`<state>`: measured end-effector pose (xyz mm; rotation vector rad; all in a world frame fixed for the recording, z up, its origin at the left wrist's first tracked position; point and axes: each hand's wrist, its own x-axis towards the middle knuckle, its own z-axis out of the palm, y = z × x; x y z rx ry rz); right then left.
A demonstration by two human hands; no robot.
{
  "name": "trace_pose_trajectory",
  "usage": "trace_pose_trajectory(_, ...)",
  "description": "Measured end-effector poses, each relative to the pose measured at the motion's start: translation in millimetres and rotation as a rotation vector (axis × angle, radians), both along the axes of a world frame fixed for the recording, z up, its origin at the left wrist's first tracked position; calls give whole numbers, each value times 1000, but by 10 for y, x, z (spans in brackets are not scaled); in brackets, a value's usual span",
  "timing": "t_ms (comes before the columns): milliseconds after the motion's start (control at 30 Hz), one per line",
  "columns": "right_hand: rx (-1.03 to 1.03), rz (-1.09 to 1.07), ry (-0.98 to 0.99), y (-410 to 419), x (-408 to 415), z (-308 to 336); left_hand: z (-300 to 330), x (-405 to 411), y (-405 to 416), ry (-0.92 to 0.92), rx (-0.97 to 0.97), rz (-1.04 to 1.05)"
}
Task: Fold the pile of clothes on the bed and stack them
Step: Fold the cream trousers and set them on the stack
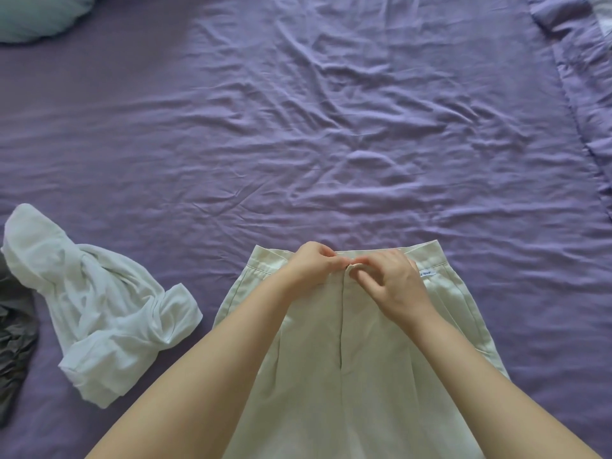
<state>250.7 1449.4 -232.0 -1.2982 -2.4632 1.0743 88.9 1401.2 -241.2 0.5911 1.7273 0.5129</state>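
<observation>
Two hands, left hand, right hand, fingers pinching cream trousers waistband, wrinkled purple sheet

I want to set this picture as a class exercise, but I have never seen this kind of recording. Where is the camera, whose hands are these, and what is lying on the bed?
The camera sits on a person's head, looking down at their own bare hands; there is no machine. The left hand and right hand pinch the waistband button of cream cotton trousers spread on a wrinkled purple bedsheet. To the left lie a crumpled white shirt and, at the edge, a dark grey garment, both unfolded.
</observation>
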Motion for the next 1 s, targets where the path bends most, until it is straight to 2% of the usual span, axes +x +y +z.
trace_pose_trajectory(67, -39, -30, -16, 11, 12, 1, 30, -13, -35, -87, 20, 50)
trace_pose_trajectory(133, -110, -48, -21, 35, 20, 2, 72, -19, -83, -133, 50, -4)
trace_pose_trajectory(233, -288, -55, 20, 99, 25, 37, 55, -22, -141, -7, 117, -164)
trace_pose_trajectory(400, -562, 18, 97, 255, 58, 113, -14, -8, -152, 103, 161, -158)
trace_pose_trajectory(600, -505, 68, 57, 294, -1, 136, 45, 57, -135, 204, 194, -222)
trace_pose_trajectory(767, -335, 132, -62, 278, -21, 139, 96, 89, -128, 215, 211, -313)
trace_pose_trajectory(900, -499, 92, 50, 297, -19, 167, 140, 95, -154, 144, 198, -271)
trace_pose_trajectory(1000, -465, 91, 50, 292, 11, 161, 191, 106, -158, 134, 186, -224)
